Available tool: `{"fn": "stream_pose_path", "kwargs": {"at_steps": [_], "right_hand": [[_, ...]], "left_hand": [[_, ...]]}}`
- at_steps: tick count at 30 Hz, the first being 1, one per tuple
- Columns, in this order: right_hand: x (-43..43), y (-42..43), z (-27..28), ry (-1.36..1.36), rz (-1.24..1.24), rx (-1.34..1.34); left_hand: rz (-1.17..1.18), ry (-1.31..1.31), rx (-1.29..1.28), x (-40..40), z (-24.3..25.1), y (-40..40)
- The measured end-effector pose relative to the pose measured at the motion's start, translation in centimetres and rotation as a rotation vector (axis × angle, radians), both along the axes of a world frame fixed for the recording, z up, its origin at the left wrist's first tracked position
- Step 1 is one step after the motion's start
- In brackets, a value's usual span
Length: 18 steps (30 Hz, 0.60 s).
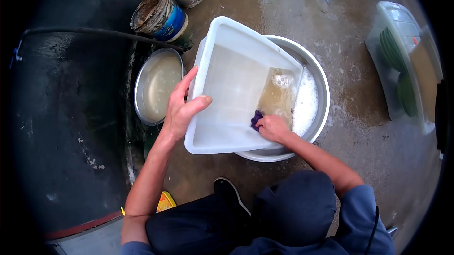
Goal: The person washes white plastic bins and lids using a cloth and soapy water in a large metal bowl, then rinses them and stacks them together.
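A white rectangular plastic tub is tilted, its right end resting in a large round metal basin that holds foamy water. My left hand grips the tub's raised left rim, thumb over the inner side and fingers outside. Inside the tub, my right hand holds a dark purple cloth against the lower wall, near the front corner. Murky water with some suds lies in the tub's low end.
An oval metal basin of cloudy water stands left of the tub. Two dirty buckets are beyond it. A clear plastic box with green items stands at right. A dark hose runs at left; a yellow packet lies near my left forearm.
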State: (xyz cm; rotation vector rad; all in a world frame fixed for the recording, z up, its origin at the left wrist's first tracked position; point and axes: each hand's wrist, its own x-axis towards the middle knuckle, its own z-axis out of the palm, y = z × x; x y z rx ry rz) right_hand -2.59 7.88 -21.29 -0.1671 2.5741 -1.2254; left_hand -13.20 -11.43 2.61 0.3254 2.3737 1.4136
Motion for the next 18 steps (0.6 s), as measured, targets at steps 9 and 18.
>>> {"fn": "stream_pose_path", "kwargs": {"at_steps": [9,18], "right_hand": [[-3.9,-5.4,8.3,-0.173,-0.031,-0.709],[-1.7,-3.8,5.8,0.11,0.024,-0.409]], "left_hand": [[-0.006,0.027,-0.036,-0.1,-0.2,-0.1],[0.014,0.0,0.034,0.2,0.3,0.1]]}}
